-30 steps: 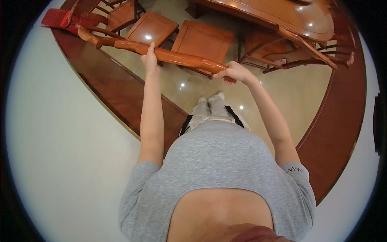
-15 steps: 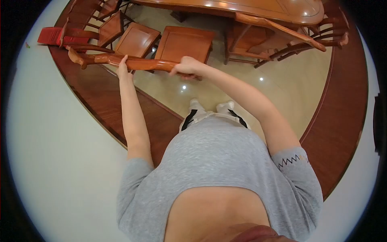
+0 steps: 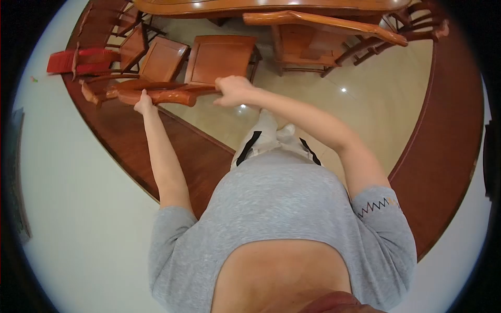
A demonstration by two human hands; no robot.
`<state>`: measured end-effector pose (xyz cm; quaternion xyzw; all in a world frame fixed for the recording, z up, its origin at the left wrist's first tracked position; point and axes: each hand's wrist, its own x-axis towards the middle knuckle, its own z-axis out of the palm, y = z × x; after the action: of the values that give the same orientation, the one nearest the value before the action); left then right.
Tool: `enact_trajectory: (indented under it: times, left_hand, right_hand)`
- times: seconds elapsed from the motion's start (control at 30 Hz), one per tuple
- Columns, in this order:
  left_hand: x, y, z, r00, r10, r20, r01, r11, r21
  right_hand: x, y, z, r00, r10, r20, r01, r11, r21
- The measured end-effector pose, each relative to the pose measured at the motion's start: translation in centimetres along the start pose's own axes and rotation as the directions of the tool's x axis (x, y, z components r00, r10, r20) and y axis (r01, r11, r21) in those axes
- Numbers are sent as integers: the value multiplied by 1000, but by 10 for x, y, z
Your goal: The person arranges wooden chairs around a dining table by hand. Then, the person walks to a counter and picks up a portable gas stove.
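Observation:
My left hand (image 3: 145, 103) is closed on the curved top rail of a brown wooden chair (image 3: 175, 97), with the thumb lying over the rail. To the right, my right hand (image 3: 235, 90) is off that rail's near end, its fingers bent and partly spread, with nothing visible in them. Behind the hands lies the square seat (image 3: 219, 58) of a wooden chair, and a second seat (image 3: 162, 58) shows to its left.
A long wooden table (image 3: 261, 6) runs across the top. Another chair's curved rail (image 3: 334, 23) stands at the upper right. A red ridged object (image 3: 62, 61) is at the far left. Dark red-brown borders (image 3: 449, 141) flank the pale tiled floor (image 3: 386, 99).
The held rail has shifted left and turned, looking shorter from here. My left hand moved left with it, while my right hand came off the rail. My feet have shifted.

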<state>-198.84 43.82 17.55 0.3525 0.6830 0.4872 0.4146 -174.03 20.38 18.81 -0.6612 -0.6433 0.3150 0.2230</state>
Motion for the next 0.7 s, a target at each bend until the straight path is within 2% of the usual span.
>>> enact_trajectory:
  times: [0.03, 0.07, 0.1, 0.13, 0.17, 0.2, 0.27, 0.3, 0.33, 0.37, 0.4, 0.47, 0.53, 0.57, 0.6, 0.63, 0.67, 0.7]
  left_hand:
    - [15, -5, 5, 968, 132, -216, -2, 858, 514]
    - [-19, 7, 17, 932, 249, -262, 36, 657, 753]
    - [-51, 9, 24, 880, 439, -182, -85, 522, 849]
    - [-83, 15, 31, 887, 431, -166, -92, 516, 851]
    - [-119, 22, 40, 773, 634, -9, -378, 473, 796]
    - [-150, 26, 52, 589, 801, 108, -626, 368, 687]
    - [-198, 29, 95, 564, 757, 328, -824, 493, 280]
    - [-203, 19, 122, 695, 550, 464, -660, 743, 108]
    - [-201, 9, 153, 714, 321, 622, -394, 919, -22]
    - [-199, -1, 182, 698, 8, 716, -26, 1000, 14]
    - [-195, -11, 211, 553, -282, 784, 337, 936, 99]
    - [-192, -44, 260, 341, -550, 762, 712, 681, 172]
    - [-188, -75, 302, 78, -509, 857, 796, 549, 254]
    - [-190, -81, 310, -77, -528, 845, 832, 433, 347]
    - [-189, -93, 321, -286, -360, 888, 821, 385, 421]
    - [-190, -104, 328, -219, -407, 887, 868, 333, 368]
    - [-196, -108, 330, -157, -462, 873, 907, 282, 313]
    - [-185, -120, 336, -78, -518, 852, 901, 329, 283]
  right_hand:
    - [-13, 16, -16, 996, 18, -84, -16, 1000, 26]
    - [-27, 35, -37, 985, 38, -166, -30, 998, 50]
    - [-39, 56, -55, 943, 34, -331, -34, 999, 5]
    - [-51, 78, -73, 875, 22, -484, -48, 998, -41]
    - [-63, 100, -98, 815, 48, -577, -104, 992, -65]
    - [-76, 119, -124, 748, 63, -660, -159, 983, -87]
    - [-101, 151, -169, 654, 134, -744, -335, 934, -126]
    - [-108, 170, -186, 612, 99, -785, -372, 911, -175]
    - [-114, 186, -201, 566, 59, -822, -412, 884, -221]
    - [-120, 198, -214, 558, 12, -830, -465, 832, -301]
    - [-125, 209, -229, 553, -34, -833, -519, 768, -375]
    - [-131, 242, -242, 524, -48, -850, -598, 690, -407]
    - [-134, 275, -258, 653, 377, -656, -675, 683, -279]
    - [-135, 275, -264, 652, 379, -657, -679, 677, -284]
    - [-134, 269, -267, 674, 495, -549, -688, 691, -221]
    - [-132, 264, -270, 684, 595, -423, -701, 696, -154]
    - [-129, 263, -273, 678, 602, -421, -706, 693, -146]
    - [-128, 261, -274, 690, 626, -364, -708, 688, -158]
